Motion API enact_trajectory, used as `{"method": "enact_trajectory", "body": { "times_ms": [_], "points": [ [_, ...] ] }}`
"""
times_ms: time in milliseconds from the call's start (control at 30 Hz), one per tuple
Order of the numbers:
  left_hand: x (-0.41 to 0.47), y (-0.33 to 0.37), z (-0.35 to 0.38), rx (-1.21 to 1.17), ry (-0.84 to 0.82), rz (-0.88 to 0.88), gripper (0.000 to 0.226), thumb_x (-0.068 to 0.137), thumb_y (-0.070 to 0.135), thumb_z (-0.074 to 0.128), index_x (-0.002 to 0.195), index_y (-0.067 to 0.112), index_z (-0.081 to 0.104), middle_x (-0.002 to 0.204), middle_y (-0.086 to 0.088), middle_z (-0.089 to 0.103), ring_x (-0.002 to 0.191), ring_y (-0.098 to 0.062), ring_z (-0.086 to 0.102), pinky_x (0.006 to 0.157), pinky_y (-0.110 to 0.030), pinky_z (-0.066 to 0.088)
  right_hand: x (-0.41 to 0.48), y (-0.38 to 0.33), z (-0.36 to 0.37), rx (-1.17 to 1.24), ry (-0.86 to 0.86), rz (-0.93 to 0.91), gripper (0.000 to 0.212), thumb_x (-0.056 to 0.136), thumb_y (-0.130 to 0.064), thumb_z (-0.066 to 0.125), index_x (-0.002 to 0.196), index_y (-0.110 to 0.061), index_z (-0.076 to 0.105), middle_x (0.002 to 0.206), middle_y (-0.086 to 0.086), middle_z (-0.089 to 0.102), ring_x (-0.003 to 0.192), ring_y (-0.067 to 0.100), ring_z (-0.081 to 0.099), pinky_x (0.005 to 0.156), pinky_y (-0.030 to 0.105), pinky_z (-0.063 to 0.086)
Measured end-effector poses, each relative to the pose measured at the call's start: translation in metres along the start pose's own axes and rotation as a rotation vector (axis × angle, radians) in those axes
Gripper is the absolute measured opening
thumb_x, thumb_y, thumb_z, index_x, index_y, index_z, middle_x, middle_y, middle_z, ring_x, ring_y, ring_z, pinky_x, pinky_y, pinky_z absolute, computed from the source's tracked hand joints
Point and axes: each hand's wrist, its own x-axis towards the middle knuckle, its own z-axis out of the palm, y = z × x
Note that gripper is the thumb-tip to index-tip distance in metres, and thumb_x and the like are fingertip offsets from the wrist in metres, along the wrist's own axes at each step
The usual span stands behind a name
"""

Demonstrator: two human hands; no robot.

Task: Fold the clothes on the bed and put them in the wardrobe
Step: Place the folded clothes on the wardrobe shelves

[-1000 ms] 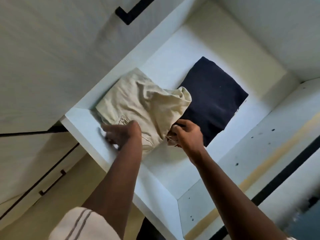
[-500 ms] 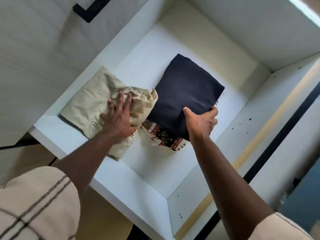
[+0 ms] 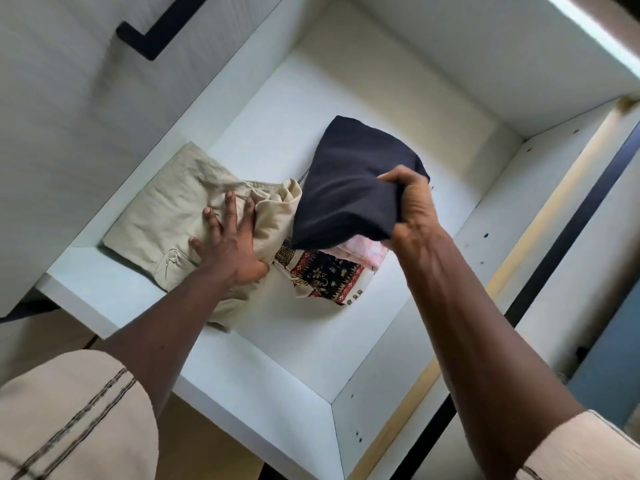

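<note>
At the far left a pale wardrobe door [image 3: 69, 116] carries a black angled handle [image 3: 152, 32]; below it, in the near corner, shows the left sleeve [image 3: 69, 417], beige with dark stripes. On the left part of the white shelf [image 3: 304, 341] lies a folded beige garment [image 3: 162, 213], its right end bunched and creased; the left hand [image 3: 228, 247] presses flat on it, 4 fingers straight and spread, thumb tucked at the cloth's near edge. Just to the right, a patterned cloth [image 3: 325, 275] in red, black and cream lies on the shelf, touching the beige garment and partly beneath it. Above that, a folded navy garment [image 3: 346, 188] is tilted, its near edge lifted off the pile while its far corner points to the back of the shelf; a pink cloth [image 3: 363, 251] shows under the raised edge. The right hand [image 3: 415, 209] grips the navy garment at its right near corner, fingers curled over the top and thumb underneath. Further right stands the white side panel [image 3: 502, 202] with small drilled holes, then a dark vertical strip; the right sleeve [image 3: 588, 452] fills the near right corner.
</note>
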Motion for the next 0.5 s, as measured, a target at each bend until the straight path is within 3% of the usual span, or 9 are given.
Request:
{"method": "enact_trajectory", "body": {
  "times_ms": [100,167,233,267,300,333,367,433,500],
  "points": [
    [-0.001,-0.002,-0.006,-0.111,-0.008,0.015,0.121,0.082,0.054,0.074,0.161,0.042,-0.016,0.162,0.011,-0.041,0.155,-0.039,-0.021,0.115,-0.079,0.014,-0.024,-0.021,-0.01,0.226,-0.099,-0.131,0.041,0.089,-0.01,0.05,0.054,-0.01,0.072,0.068,0.003,0.063,0.059,0.019,0.06,0.064,0.026,0.048],
    [-0.011,0.008,-0.009,-0.297,0.198,-0.013,0.096,0.082,0.048,0.074,0.162,0.037,0.02,0.173,0.002,-0.007,0.158,-0.038,0.007,0.116,-0.072,0.025,-0.041,-0.025,-0.022,0.296,-0.12,-0.198,0.039,0.089,-0.013,0.051,0.056,-0.014,0.072,0.07,-0.001,0.062,0.062,0.017,0.059,0.065,0.025,0.044],
    [-0.034,0.034,-0.008,-0.493,0.565,-0.004,0.054,0.085,0.039,0.072,0.135,0.025,0.058,0.153,-0.01,0.043,0.138,-0.032,0.046,0.108,-0.05,0.042,-0.051,-0.025,-0.03,0.312,-0.062,-0.2,0.026,0.087,-0.015,0.054,0.065,-0.014,0.069,0.071,-0.002,0.06,0.063,0.016,0.058,0.064,0.025,0.043],
    [-0.047,0.049,-0.007,-0.626,0.658,-0.006,0.038,0.086,0.038,0.07,0.12,0.023,0.066,0.135,-0.007,0.06,0.122,-0.028,0.059,0.097,-0.039,0.046,-0.054,-0.024,-0.032,0.308,-0.027,-0.186,0.021,0.085,-0.014,0.056,0.067,-0.014,0.067,0.071,-0.002,0.058,0.063,0.016,0.057,0.063,0.024,0.042],
    [-0.057,0.064,-0.005,-0.847,0.619,-0.03,0.032,0.087,0.043,0.069,0.113,0.024,0.07,0.121,-0.004,0.069,0.108,-0.024,0.065,0.086,-0.032,0.046,-0.058,-0.023,-0.035,0.298,-0.007,-0.17,0.021,0.083,-0.014,0.056,0.065,-0.014,0.066,0.069,-0.003,0.056,0.061,0.015,0.056,0.062,0.024,0.041],
    [-0.067,0.079,-0.006,-1.148,0.424,-0.075,0.041,0.086,0.052,0.067,0.114,0.022,0.072,0.114,-0.003,0.073,0.099,-0.02,0.067,0.08,-0.03,0.046,-0.062,-0.02,-0.035,0.287,-0.006,-0.153,0.021,0.078,-0.013,0.057,0.06,-0.015,0.066,0.066,-0.004,0.055,0.059,0.014,0.055,0.06,0.023,0.04],
    [-0.074,0.093,-0.006,-1.434,0.112,-0.114,0.058,0.083,0.064,0.064,0.121,0.021,0.072,0.116,-0.003,0.073,0.097,-0.018,0.067,0.08,-0.031,0.046,-0.066,-0.017,-0.035,0.285,-0.019,-0.144,0.02,0.073,-0.014,0.057,0.055,-0.016,0.064,0.063,-0.006,0.052,0.057,0.013,0.052,0.059,0.023,0.038],
    [-0.086,0.112,-0.012,-1.859,-0.473,-0.099,0.076,0.079,0.079,0.058,0.131,0.024,0.069,0.128,-0.002,0.069,0.112,-0.024,0.066,0.098,-0.042,0.05,-0.07,-0.011,-0.034,0.284,-0.052,-0.132,0.022,0.074,-0.013,0.054,0.053,-0.018,0.061,0.062,-0.007,0.048,0.057,0.012,0.048,0.059,0.023,0.035],
    [-0.086,0.12,-0.02,-2.09,-0.583,0.031,0.071,0.092,0.077,0.048,0.134,0.024,0.069,0.14,-0.008,0.065,0.128,-0.032,0.062,0.112,-0.05,0.045,-0.07,-0.007,-0.031,0.252,-0.134,-0.132,0.021,0.079,-0.01,0.048,0.064,-0.017,0.061,0.067,-0.005,0.05,0.06,0.015,0.049,0.061,0.025,0.038]
  ]
}}
